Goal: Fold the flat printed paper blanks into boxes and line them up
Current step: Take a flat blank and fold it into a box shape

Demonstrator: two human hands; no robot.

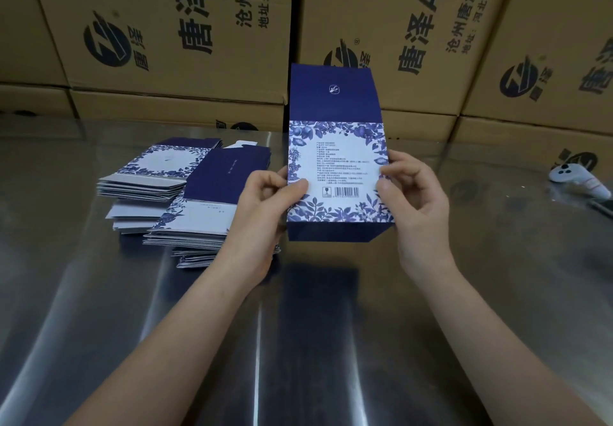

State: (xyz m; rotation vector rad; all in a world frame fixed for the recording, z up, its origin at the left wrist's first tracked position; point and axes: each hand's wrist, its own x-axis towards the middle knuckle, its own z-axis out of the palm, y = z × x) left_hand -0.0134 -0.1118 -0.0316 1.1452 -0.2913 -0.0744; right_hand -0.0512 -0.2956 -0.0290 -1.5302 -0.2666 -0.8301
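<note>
Blank (336, 160) upright, flat: navy flaps, white panel, blue leaf border, barcode. Left grip (265, 205), right grip (416, 201) pinch its side edges. Stacks (209, 183) lie left of blank.

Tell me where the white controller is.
Head view: the controller lies on the steel table at the far right, beyond the right hand.

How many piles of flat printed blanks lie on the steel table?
2. The far pile lies left of centre; the near pile sits beside it to the right, partly behind the left hand, which may hide more blanks.
</note>
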